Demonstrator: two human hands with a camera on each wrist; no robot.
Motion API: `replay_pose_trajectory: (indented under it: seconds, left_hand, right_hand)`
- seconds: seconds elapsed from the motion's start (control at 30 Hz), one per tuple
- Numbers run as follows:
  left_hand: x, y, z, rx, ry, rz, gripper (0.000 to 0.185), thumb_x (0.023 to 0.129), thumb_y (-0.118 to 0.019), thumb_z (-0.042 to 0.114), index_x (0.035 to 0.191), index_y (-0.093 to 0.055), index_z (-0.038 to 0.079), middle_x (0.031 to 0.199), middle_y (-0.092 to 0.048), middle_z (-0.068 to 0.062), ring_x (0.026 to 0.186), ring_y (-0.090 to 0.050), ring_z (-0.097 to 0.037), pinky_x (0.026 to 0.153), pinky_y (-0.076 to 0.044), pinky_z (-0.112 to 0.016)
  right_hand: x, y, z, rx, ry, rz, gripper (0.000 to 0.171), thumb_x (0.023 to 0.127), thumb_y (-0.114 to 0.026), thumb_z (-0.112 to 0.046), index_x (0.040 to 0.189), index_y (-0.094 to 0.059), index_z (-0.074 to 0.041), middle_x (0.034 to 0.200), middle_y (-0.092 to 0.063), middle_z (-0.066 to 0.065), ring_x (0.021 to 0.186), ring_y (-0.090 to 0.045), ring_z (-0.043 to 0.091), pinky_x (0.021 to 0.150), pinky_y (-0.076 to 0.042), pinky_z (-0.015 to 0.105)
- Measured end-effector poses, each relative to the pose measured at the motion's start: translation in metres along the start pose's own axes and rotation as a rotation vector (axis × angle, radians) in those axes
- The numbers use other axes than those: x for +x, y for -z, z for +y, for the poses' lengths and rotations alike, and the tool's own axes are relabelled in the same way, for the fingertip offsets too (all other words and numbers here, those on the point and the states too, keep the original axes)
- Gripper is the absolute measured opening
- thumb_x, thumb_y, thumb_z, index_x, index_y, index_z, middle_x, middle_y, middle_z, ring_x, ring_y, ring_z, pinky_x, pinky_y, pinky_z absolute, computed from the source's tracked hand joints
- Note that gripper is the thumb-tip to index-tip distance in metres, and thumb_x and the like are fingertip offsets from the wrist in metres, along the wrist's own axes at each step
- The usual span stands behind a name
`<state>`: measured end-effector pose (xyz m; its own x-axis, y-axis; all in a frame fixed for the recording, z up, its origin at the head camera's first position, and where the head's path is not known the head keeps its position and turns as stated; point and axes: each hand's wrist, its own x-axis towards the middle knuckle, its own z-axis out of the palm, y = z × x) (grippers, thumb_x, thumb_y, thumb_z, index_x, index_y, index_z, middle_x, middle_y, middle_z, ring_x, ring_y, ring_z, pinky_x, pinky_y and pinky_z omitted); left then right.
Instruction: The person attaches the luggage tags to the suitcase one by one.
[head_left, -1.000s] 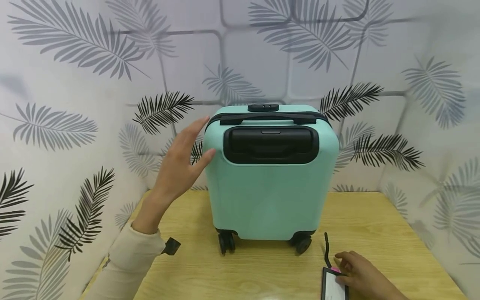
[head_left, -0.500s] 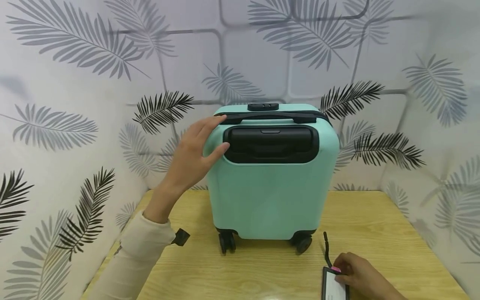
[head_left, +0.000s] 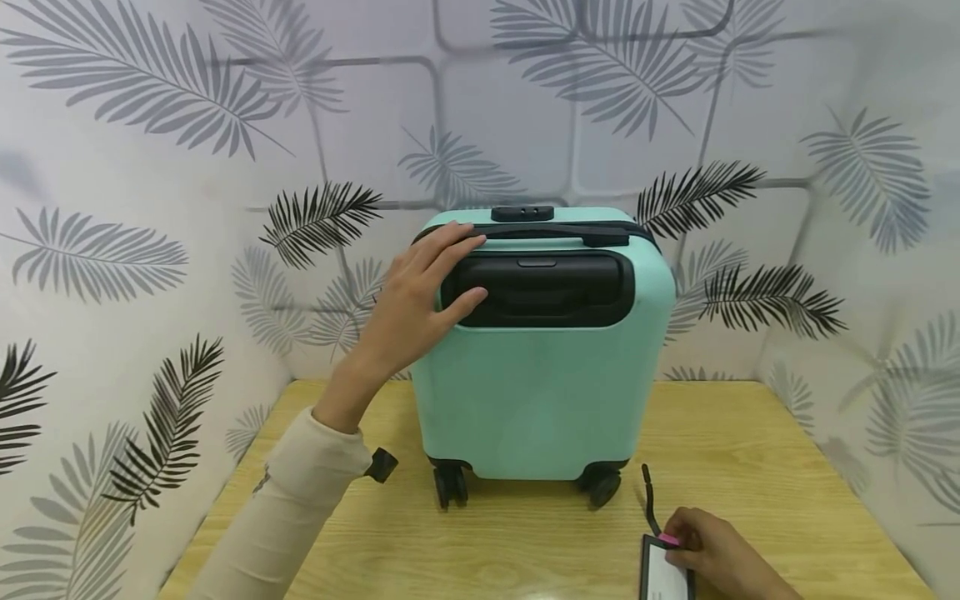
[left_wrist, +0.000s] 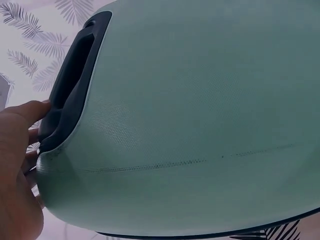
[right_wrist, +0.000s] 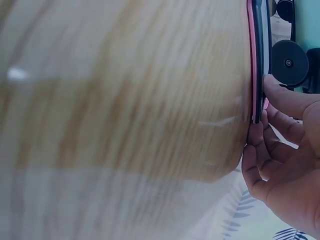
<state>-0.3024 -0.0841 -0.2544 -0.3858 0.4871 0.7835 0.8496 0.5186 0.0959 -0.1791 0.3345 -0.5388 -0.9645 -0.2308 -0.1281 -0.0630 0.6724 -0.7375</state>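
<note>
A mint-green suitcase (head_left: 536, 400) stands upright on the surface (head_left: 510, 542), its black top carry handle (head_left: 536, 232) and the dark recessed panel (head_left: 555, 292) beneath it facing the wearer. The left hand (head_left: 412, 304) rests on its upper left corner, fingers spread and only lightly bent: two fingertips lie over the handle's left end, while the thumb lies against the panel's edge, as the left wrist view also shows. Whether those fingers bear any weight I cannot tell. Nearer the wearer and to the right of the suitcase, a luggage tag (head_left: 666, 577) with a white face and a pink part (head_left: 670, 540) at its far end runs lengthwise away from the wearer; its near end is cut off by the frame. The right hand (head_left: 712, 550) is beside it, thumb and fingers closed in a pinch on that far end. The black strap (head_left: 650, 500) reaches from there towards the right front wheel (head_left: 602, 487), apart from it. The relation that counts seems to be this: the handle lies up, back and to the left of the pinching fingers, the left hand being much the nearer to it. Behind stands a leaf-patterned wall (head_left: 360, 125).
</note>
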Motion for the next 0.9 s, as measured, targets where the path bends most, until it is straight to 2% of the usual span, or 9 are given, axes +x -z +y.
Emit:
replay_pose_trajectory:
  seconds: [0.2, 0.43, 0.57, 0.77, 0.9]
  left_hand:
    - [-0.002, -0.005, -0.001, 0.052, 0.035, -0.029, 0.054, 0.102, -0.069, 0.030, 0.150, -0.055, 0.012, 0.161, -0.044, -0.009, 0.151, -0.036, -0.029, 0.122, -0.027, -0.053]
    - [-0.003, -0.007, -0.002, 0.093, 0.011, -0.037, 0.056, 0.102, -0.068, 0.031, 0.152, -0.053, 0.011, 0.162, -0.042, -0.009, 0.152, -0.034, -0.028, 0.123, -0.026, -0.053]
    - [-0.003, -0.006, -0.001, 0.097, 0.014, -0.042, 0.056, 0.102, -0.068, 0.031, 0.152, -0.052, 0.012, 0.163, -0.042, -0.009, 0.153, -0.034, -0.028, 0.123, -0.026, -0.052]
    - [-0.003, -0.007, 0.001, 0.098, 0.025, -0.049, 0.056, 0.103, -0.067, 0.033, 0.153, -0.052, 0.013, 0.163, -0.042, -0.008, 0.153, -0.034, -0.027, 0.124, -0.025, -0.050]
    - [-0.003, -0.008, 0.000, 0.105, 0.017, -0.026, 0.056, 0.102, -0.069, 0.032, 0.152, -0.053, 0.012, 0.163, -0.043, -0.008, 0.153, -0.035, -0.026, 0.125, -0.025, -0.049]
  right_hand:
    - [0.001, -0.001, 0.001, -0.029, 0.038, 0.001, 0.017, 0.091, -0.079, -0.006, 0.098, -0.064, 0.000, 0.086, -0.063, 0.001, 0.074, -0.055, 0.011, 0.063, -0.050, 0.027]
    - [0.001, -0.004, 0.002, -0.059, 0.073, 0.023, 0.015, 0.090, -0.077, -0.001, 0.095, -0.063, -0.002, 0.086, -0.064, 0.000, 0.074, -0.056, 0.004, 0.064, -0.052, 0.027]
    - [0.001, -0.007, 0.000, -0.091, 0.044, 0.051, 0.015, 0.089, -0.078, -0.002, 0.095, -0.064, -0.003, 0.087, -0.065, -0.001, 0.078, -0.060, 0.006, 0.066, -0.053, 0.026]
    - [-0.001, -0.006, -0.004, -0.090, 0.000, 0.047, 0.014, 0.090, -0.077, -0.003, 0.097, -0.064, -0.001, 0.090, -0.067, 0.000, 0.085, -0.065, 0.015, 0.071, -0.056, 0.030]
    - [-0.004, -0.004, -0.009, -0.093, 0.012, 0.064, 0.012, 0.093, -0.074, -0.003, 0.100, -0.064, -0.002, 0.094, -0.067, 0.000, 0.086, -0.064, 0.013, 0.072, -0.056, 0.030]
